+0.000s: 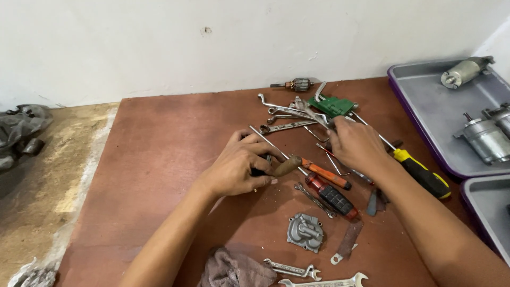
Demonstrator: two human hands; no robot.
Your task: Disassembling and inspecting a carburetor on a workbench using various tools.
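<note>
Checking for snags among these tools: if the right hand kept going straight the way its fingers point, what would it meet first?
The right hand points up-left toward the wall; it would likely first meet the pile of spanners, which its fingertips seem already to touch, though depth is unclear.

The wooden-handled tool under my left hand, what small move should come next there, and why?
Probably close the left hand fully round the wooden-handled tool and lift it straight up. Its handle pokes out past the fingers, and an orange-handled screwdriver and a red-and-black screwdriver lie close beside it, so dragging sideways could knock them. The right hand rests on the wrench pile.
</note>
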